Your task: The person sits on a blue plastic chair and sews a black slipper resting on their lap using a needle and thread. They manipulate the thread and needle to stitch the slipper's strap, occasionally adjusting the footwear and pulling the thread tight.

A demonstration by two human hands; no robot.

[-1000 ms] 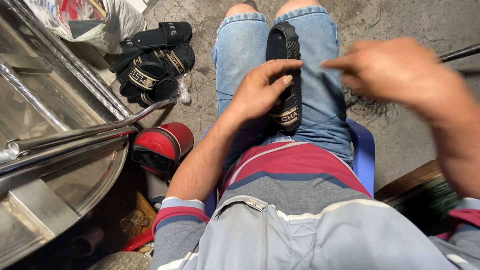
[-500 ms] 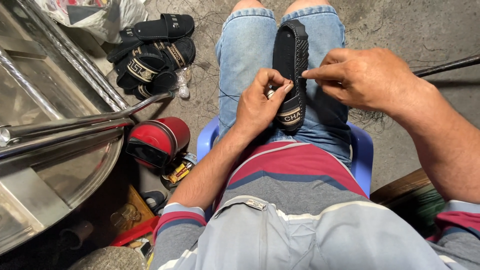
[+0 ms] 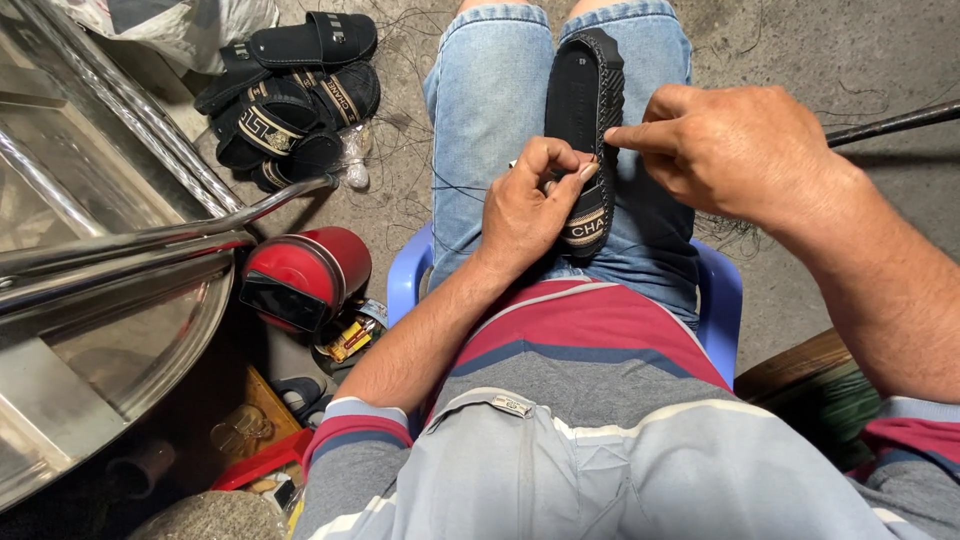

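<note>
- Black rubber sandal (image 3: 583,110) lies sole-up on the lap; it looks light and bendy.
- Left hand (image 3: 528,205) pinches the sandal's strap end.
- Right hand (image 3: 735,150) fingers rest narrow on the sandal's edge.

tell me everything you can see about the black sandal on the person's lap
The black sandal is a slide lying sole-up along the right thigh, on blue denim shorts. Its rubbery-looking sole has a ridged, notched edge. A dark strap with pale bands shows at the near end. The left hand grips that end, fingers curled over the strap; the right hand pinches at the sole's right edge. Thin dark threads trail nearby.
</note>
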